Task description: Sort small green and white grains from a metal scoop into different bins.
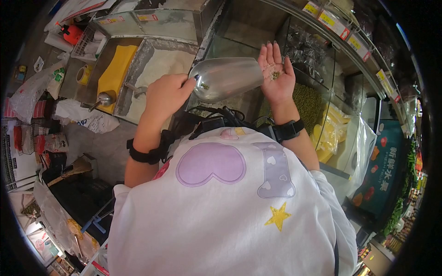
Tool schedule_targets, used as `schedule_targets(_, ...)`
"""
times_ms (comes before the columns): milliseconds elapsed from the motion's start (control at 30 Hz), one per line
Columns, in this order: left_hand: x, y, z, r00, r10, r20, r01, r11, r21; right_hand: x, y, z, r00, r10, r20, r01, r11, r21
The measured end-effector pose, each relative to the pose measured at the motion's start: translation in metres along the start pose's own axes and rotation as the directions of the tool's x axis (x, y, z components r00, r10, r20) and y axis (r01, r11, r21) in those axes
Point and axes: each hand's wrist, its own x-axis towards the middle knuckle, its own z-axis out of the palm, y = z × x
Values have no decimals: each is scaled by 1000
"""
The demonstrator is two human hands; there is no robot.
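A clear plastic scoop (228,79) lies across the view between my two hands, with a few green grains near its handle end. My left hand (168,94) is wrapped round the scoop's handle. At the scoop's open end, my right hand (277,78) is palm up with its fingers stretched, and a small heap of pale and green grains (274,75) rests on the palm. Below and right of that hand is a bin of green beans (301,108).
Bins of white flour (161,69) and yellow meal (120,64) stand at upper left, a metal scoop (106,98) on the yellow one. Yellow packets (334,122) lie at right. Shelf edges with price tags (327,18) curve along the upper right.
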Motion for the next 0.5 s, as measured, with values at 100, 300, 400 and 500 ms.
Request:
schedule_targets(100, 2, 7, -2, 999, 34, -3, -34, 998, 49, 2, 5, 1, 997, 2, 77, 3, 997, -71)
schedule_targets(300, 6, 15, 1, 997, 77, 11, -78, 992, 100, 0, 11, 9, 997, 19, 69, -4, 977, -213)
schedule_targets(400, 8, 17, 1, 997, 81, 18, -83, 990, 111, -1, 14, 12, 999, 17, 49, -2, 956, -292)
schedule_targets(500, 10, 18, 1, 996, 82, 25, -85, 990, 115, -2, 15, 14, 999, 15, 35, -2, 944, -331)
